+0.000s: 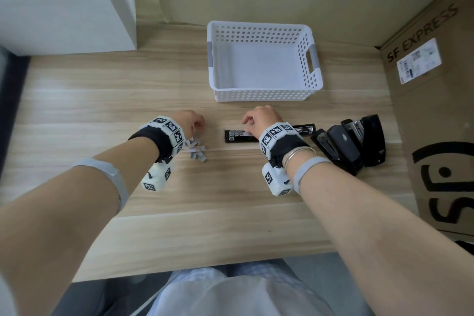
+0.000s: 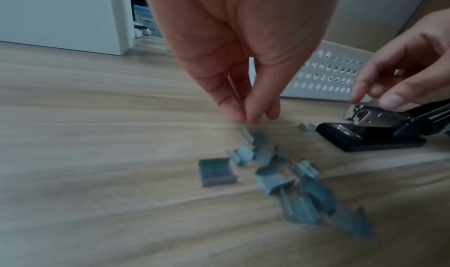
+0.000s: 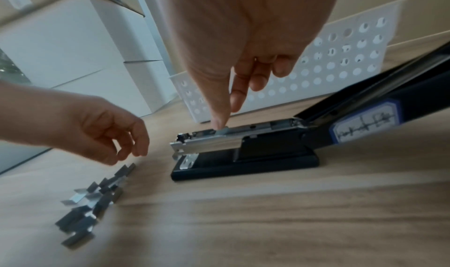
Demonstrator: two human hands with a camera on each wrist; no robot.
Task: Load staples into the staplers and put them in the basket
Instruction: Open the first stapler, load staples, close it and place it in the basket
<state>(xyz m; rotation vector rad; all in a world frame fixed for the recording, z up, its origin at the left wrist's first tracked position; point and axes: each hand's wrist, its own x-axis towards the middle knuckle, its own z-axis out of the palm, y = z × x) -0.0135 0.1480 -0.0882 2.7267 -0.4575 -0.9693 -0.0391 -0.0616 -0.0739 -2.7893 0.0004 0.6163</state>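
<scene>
A black stapler lies flipped open on the wooden table, its metal magazine bared and its lid folded back to the right. My right hand is over the magazine, thumb tip on a short staple strip sitting in the channel, index finger just behind it. Loose staple strips lie scattered left of the stapler. My left hand hovers just above that pile, fingertips drawn close together with nothing seen between them. The empty white perforated basket stands behind both hands.
Several more black staplers are heaped to the right of the open one. A large cardboard box walls off the right side. A white cabinet stands at the back left. The table's front edge runs near my lap.
</scene>
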